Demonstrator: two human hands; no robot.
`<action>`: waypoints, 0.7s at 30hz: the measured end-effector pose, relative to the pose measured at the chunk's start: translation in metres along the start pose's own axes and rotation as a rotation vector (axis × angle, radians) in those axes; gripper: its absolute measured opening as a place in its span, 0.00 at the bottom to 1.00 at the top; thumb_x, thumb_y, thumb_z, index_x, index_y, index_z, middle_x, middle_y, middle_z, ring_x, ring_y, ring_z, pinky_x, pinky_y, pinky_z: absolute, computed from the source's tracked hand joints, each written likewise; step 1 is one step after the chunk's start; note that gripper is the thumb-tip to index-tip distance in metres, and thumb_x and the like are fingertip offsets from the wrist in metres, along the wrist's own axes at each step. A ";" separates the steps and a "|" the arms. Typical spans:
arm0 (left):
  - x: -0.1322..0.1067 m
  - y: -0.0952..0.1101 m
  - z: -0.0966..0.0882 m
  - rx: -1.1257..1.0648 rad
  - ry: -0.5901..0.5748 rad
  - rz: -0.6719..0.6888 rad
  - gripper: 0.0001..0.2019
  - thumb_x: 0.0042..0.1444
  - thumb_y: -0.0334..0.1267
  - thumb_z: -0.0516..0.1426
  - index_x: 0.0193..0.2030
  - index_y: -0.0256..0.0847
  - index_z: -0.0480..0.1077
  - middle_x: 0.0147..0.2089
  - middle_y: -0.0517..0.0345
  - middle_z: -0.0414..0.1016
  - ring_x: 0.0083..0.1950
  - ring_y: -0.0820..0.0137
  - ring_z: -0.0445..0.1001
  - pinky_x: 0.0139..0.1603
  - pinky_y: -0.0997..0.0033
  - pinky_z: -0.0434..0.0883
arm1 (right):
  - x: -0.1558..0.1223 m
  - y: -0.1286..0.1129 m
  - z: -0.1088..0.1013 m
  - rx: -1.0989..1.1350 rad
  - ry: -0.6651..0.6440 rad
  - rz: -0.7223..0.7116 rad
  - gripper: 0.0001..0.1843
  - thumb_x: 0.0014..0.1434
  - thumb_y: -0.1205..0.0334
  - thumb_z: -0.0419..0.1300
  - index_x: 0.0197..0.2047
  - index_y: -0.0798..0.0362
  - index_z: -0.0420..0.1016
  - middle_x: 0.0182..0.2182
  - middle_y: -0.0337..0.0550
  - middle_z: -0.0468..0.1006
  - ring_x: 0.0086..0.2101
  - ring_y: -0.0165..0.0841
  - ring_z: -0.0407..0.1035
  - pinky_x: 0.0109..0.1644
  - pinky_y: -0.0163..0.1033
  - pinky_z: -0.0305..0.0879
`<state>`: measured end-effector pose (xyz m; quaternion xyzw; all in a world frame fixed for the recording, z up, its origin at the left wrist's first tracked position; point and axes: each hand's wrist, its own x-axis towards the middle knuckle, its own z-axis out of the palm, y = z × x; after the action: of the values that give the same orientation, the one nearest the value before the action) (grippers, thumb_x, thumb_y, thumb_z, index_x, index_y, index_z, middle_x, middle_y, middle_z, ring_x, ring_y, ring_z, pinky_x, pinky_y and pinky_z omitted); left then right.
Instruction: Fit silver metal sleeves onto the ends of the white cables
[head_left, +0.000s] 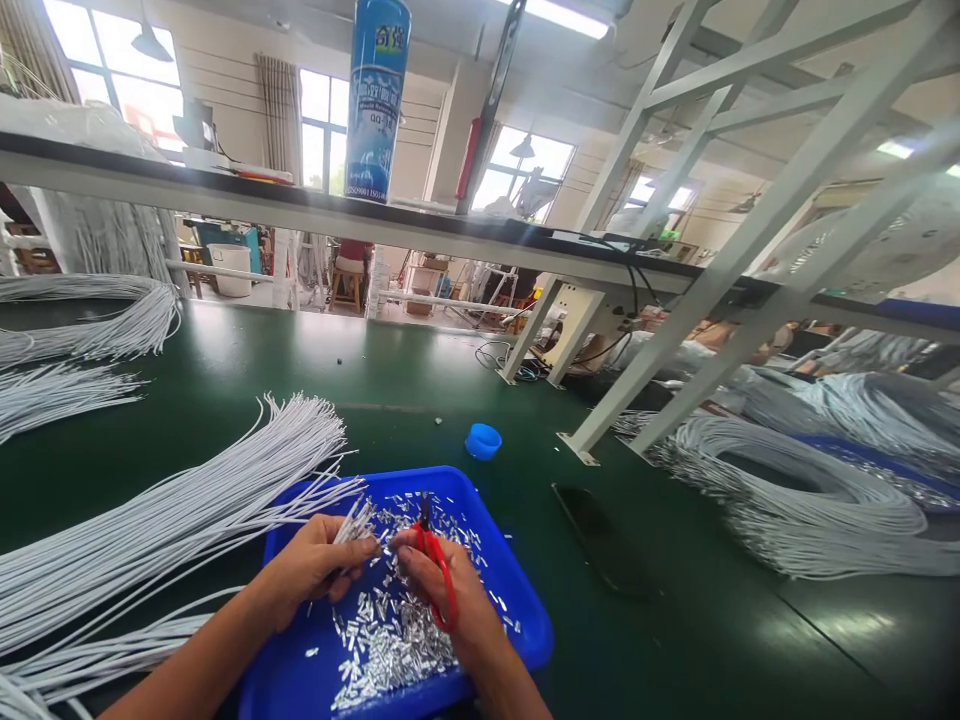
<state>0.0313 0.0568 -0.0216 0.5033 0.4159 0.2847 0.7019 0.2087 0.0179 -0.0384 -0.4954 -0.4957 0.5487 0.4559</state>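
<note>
My left hand is closed around the ends of several white wires, pinching them over a blue tray. Red-handled scissors rest in my right hand, their dark tip pointing away from me. The fingertips of both hands nearly meet; whether the right fingertips also pinch a small piece is unclear. Loose small shiny metal pieces lie in the tray beneath my hands. To the left, a thick bundle of white wires stretches across the table with its cut ends near the tray.
On the green table are a blue cap and a dark phone. Coiled wires lie right, beside slanted metal legs. More wire bundles lie left. A blue spray can stands on the raised shelf.
</note>
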 end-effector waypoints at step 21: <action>-0.002 -0.002 0.001 0.128 -0.081 0.119 0.17 0.45 0.47 0.62 0.21 0.36 0.65 0.14 0.67 0.59 0.15 0.80 0.53 0.17 0.79 0.49 | -0.006 0.011 0.022 -0.344 0.270 -0.548 0.10 0.53 0.58 0.55 0.23 0.52 0.65 0.20 0.39 0.65 0.25 0.30 0.59 0.31 0.37 0.57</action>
<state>0.0309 0.0543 -0.0229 0.5821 0.3739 0.2781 0.6664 0.1877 0.0087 -0.0481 -0.4814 -0.6308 0.2438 0.5576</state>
